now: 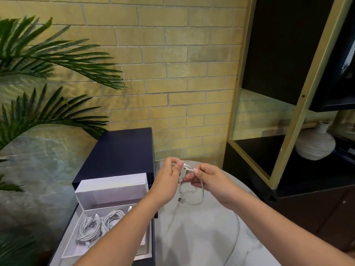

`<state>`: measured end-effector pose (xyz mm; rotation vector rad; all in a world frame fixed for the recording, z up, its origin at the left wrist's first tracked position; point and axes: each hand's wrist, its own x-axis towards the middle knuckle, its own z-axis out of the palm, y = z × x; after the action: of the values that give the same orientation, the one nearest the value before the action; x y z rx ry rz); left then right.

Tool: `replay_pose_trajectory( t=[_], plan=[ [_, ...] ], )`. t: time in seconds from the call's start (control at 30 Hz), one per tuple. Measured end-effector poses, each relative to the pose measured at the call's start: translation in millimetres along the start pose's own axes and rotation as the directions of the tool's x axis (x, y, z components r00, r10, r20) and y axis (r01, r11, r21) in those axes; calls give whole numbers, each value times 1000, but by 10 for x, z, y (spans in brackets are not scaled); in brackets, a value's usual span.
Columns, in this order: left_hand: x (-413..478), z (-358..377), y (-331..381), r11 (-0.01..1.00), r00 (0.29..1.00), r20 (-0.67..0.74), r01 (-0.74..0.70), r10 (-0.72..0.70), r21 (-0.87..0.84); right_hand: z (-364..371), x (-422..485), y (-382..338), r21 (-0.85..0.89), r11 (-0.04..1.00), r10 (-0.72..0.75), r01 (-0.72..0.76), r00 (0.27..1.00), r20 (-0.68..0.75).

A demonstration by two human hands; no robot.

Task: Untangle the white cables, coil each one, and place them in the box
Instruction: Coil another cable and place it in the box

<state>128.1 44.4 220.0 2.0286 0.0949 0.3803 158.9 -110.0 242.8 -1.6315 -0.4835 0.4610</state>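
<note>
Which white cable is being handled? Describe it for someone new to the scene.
Over the round grey marble table, left hand and right hand pinch one thin white cable, loop dangling. Unlike the coiled cables in the open box, it hangs loose.

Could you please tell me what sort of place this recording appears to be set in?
Probably a furnished living room or lounge corner rather than a workshop: a yellow brick wall, a leafy palm plant and a dark shelf unit holding a ribbed white vase surround a small marble-look table.
</note>
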Motion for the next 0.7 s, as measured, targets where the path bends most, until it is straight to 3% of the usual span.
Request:
replay_pose_trajectory(
  t=[0.17, 0.33, 0.4, 0.47, 0.53, 0.6, 0.7],
  plan=[
    [1, -61, 5, 985, 996, 93, -26, 10, 172, -51, 31, -50, -76, 997, 2, -1, 1000, 13],
    [-34, -146, 135, 974, 982, 186, -28, -15, 226, -177, 103, -163, -290, 956, -41, 46, 999, 23],
    [-39, -163, 167, 962, 979, 204, -50, -6, 268, -228, 127, -201, -514, 851, -107, 105, 994, 25],
    [-21, -158, 166, 965, 986, 167, -52, 9, 258, -266, 155, -209, -758, 622, -247, 198, 968, 50],
    [-24, -132, 173, 969, 995, 95, -55, 33, 240, -290, 170, -187, -858, 433, -396, 276, 913, 94],
    [-38, -98, 184, 977, 998, 21, -70, 67, 199, -294, 185, -149, -845, 442, -452, 300, 889, 79],
    [-43, -54, 230, 991, 995, -44, -80, 85, 105, -238, 184, -82, -700, 667, -406, 253, 912, -57]
  ],
)
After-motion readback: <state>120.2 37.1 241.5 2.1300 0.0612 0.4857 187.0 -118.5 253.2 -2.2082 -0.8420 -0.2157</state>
